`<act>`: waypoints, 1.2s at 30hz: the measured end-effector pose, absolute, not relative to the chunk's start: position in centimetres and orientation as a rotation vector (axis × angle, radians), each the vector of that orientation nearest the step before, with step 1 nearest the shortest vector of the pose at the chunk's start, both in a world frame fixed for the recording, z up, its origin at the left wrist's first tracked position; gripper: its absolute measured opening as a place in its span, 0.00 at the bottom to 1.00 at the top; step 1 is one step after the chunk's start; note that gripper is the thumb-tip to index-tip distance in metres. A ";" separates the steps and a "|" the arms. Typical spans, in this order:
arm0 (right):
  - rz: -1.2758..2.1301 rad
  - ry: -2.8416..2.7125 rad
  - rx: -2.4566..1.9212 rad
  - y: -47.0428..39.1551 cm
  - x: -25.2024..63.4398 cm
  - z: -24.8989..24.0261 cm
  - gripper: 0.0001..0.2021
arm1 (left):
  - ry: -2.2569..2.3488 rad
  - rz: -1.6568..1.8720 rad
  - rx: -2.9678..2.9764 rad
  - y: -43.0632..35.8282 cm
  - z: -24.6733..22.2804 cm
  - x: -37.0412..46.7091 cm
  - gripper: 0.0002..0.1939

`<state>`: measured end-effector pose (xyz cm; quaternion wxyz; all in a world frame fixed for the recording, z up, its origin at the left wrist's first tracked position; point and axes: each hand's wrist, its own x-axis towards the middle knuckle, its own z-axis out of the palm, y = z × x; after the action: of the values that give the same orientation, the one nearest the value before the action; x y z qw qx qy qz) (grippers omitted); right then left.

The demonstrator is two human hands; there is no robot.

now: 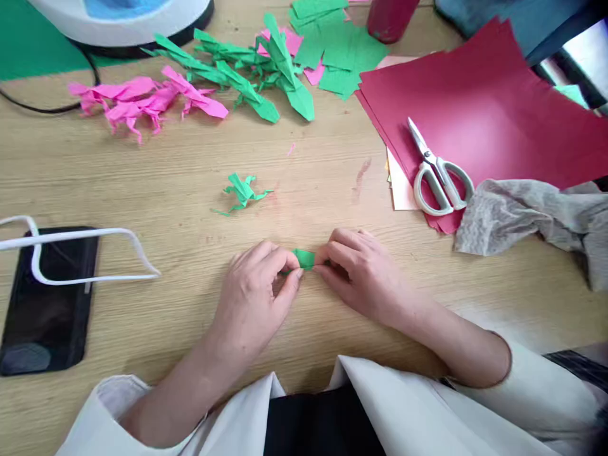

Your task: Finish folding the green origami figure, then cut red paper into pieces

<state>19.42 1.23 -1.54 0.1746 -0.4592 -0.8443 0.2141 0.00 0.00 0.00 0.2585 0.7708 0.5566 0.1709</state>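
Observation:
A small folded piece of green paper [304, 258] is held low over the wooden table, between both hands. My left hand [259, 288] pinches its left end with thumb and forefinger. On the other side, my right hand [363, 272] grips the right end in the same way. The fingertips cover both ends, so only the middle of the paper shows. Just beyond the hands lies a small green folded paper figure [244, 192] with thin bent limbs, touched by neither hand.
Pink folded figures [142, 101] and long green folded figures [237, 69] lie at the back, beside green paper squares [337, 50]. Scissors [439, 174] rest on dark red sheets [475, 107] at right, near a grey cloth [527, 215]. A black phone [47, 304] and white cable [104, 278] lie left.

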 end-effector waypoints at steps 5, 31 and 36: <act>0.583 -2.431 -1.338 1.3 19.3 -1.4 0.07 | 1.510 0.449 2.087 0.0 0.0 0.1 0.06; 0.671 -2.406 -1.318 1.7 20.1 -1.1 0.06 | 1.522 0.485 2.056 0.4 -0.4 0.5 0.06; 0.631 -2.453 -1.419 1.5 19.7 -0.6 0.06 | 1.530 0.494 2.085 0.3 -0.4 0.6 0.07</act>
<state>19.66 1.47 -0.56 0.1190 -0.4852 -0.8390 0.2157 0.56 0.31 -0.43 0.2516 0.7665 0.5623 0.1816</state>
